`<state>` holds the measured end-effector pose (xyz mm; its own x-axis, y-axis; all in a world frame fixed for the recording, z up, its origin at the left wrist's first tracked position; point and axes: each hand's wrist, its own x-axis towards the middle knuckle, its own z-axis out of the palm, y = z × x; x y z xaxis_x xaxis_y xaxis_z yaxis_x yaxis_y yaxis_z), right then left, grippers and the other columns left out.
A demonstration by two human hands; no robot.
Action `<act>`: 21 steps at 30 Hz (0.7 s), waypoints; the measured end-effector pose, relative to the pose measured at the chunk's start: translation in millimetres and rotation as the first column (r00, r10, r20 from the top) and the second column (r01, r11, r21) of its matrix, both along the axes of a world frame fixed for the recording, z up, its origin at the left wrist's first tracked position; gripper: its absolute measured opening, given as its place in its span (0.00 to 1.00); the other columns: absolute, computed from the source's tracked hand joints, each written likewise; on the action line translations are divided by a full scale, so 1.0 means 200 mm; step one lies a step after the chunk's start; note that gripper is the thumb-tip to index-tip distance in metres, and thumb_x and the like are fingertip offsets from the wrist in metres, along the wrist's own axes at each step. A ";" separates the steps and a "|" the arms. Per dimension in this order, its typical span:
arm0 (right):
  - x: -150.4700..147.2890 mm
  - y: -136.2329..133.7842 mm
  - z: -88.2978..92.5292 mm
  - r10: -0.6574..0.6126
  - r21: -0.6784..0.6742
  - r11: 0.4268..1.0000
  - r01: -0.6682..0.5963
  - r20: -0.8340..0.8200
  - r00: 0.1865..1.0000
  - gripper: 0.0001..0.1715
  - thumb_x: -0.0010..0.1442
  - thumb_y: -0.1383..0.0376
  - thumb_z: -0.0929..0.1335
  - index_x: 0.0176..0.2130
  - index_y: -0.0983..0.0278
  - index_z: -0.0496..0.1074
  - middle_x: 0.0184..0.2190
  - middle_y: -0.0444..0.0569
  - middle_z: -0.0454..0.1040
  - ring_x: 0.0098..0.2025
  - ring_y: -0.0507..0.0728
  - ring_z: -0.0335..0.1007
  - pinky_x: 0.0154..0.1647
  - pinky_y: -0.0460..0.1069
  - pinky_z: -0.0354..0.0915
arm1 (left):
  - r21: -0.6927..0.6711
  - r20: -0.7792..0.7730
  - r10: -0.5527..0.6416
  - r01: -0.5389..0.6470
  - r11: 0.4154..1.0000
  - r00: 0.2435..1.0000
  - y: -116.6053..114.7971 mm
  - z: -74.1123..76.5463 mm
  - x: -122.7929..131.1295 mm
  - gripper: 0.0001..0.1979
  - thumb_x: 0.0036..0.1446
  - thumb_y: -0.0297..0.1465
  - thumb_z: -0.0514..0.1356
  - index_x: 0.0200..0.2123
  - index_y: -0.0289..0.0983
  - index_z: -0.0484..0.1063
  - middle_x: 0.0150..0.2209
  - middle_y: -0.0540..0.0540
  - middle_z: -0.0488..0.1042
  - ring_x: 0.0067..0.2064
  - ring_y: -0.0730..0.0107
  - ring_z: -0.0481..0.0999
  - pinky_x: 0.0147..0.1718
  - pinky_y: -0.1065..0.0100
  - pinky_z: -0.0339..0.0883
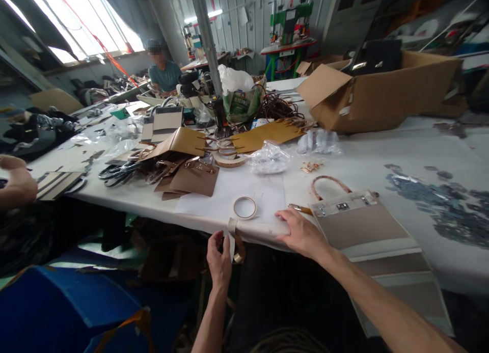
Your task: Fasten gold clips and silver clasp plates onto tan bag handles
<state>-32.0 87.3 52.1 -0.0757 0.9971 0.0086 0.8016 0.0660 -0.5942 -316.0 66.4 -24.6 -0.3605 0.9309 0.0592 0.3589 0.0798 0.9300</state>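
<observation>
At the near edge of the white-covered surface (263,229), seen from the head, the left hand (219,259) is raised with its fingers curled toward the thumb; a pale strip (231,247) lies along the thumb, though whether it is pinched I cannot tell; the right hand (301,233) rests on the edge, fingers loosely parted, with nothing visible in its grasp; between and just beyond the two hands a roll of tape (255,209) lies flat, partly over a white sheet (206,205); a brown-handled tool (303,209) lies just beside the right hand, near a taupe bag piece (364,223) with an arched handle (329,179), which reaches past the edge under the right forearm; farther left are stacked brown panels (196,180), with a larger roll (229,162) and a clear plastic bag (269,159) behind the sheet; small gold pieces (311,167) lie beyond the tool, and dark flat pieces (464,215) spread out at the right; an open cardboard box (401,96) stands at the back; another person's hand (17,185) shows at the left border, and a co-worker (164,75) sits farther back.
</observation>
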 end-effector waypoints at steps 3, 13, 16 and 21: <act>0.03 0.01 0.01 0.043 -0.026 0.999 -0.044 -0.053 0.998 0.36 0.48 0.65 0.79 0.57 0.59 0.73 0.51 0.52 0.74 0.41 0.56 0.74 0.49 0.52 0.71 | -0.053 0.065 -0.030 0.034 0.998 0.997 0.03 0.03 0.05 0.26 0.61 0.50 0.63 0.52 0.37 0.71 0.50 0.37 0.78 0.53 0.54 0.79 0.54 0.56 0.72; 0.17 -0.04 -0.07 0.041 -0.131 0.981 -0.146 -0.592 0.805 0.53 0.49 0.63 0.78 0.69 0.57 0.59 0.63 0.57 0.68 0.39 0.51 0.73 0.40 0.49 0.76 | -0.034 -0.015 -0.164 0.163 0.986 0.986 0.08 0.23 0.06 0.20 0.65 0.49 0.59 0.31 0.39 0.74 0.25 0.52 0.69 0.29 0.70 0.68 0.31 0.71 0.62; 0.17 -0.04 -0.10 0.004 -0.129 0.985 -0.115 -0.651 0.759 0.52 0.50 0.60 0.78 0.68 0.59 0.60 0.62 0.58 0.69 0.41 0.53 0.74 0.47 0.54 0.77 | 0.064 -0.287 -0.230 0.258 0.964 0.930 0.04 0.33 0.07 0.18 0.68 0.42 0.57 0.28 0.39 0.71 0.26 0.51 0.69 0.30 0.71 0.67 0.34 0.71 0.61; 0.15 -0.05 -0.03 -0.021 -0.132 0.987 -0.092 -0.668 0.744 0.42 0.54 0.55 0.77 0.63 0.59 0.67 0.60 0.58 0.70 0.41 0.55 0.75 0.46 0.55 0.78 | 0.098 -0.239 -0.364 0.396 0.913 0.900 -0.09 0.54 0.16 0.16 0.69 0.39 0.58 0.30 0.37 0.72 0.25 0.51 0.67 0.28 0.73 0.65 0.31 0.71 0.59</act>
<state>-2.8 77.4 46.5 -0.1420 0.9870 -0.0752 0.1969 -0.0463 -0.9793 -284.8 48.9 82.6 0.0545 0.9706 0.2346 0.5242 -0.2278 0.8206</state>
